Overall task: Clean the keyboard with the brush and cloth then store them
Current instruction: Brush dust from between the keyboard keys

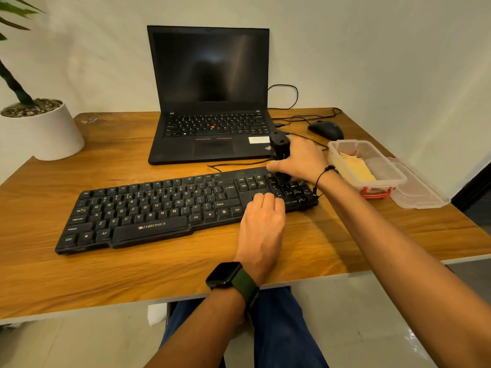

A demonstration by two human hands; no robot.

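Observation:
A black keyboard [148, 208] lies across the wooden desk [79, 274]. My right hand [300, 160] is shut on a black brush [279, 147], held upright with its lower end on the number pad at the keyboard's right end. My left hand [263, 221] rests flat on the keyboard's lower right edge, fingers on the arrow keys, holding nothing. A yellow cloth [356, 168] lies inside a clear plastic box [342, 147] at the right of the desk.
An open black laptop [212, 102] stands behind the keyboard. A black mouse [325, 130] and cables lie at the back right. The box's lid [419, 189] sits beside it near the desk edge. A white plant pot [45, 128] stands at the far left.

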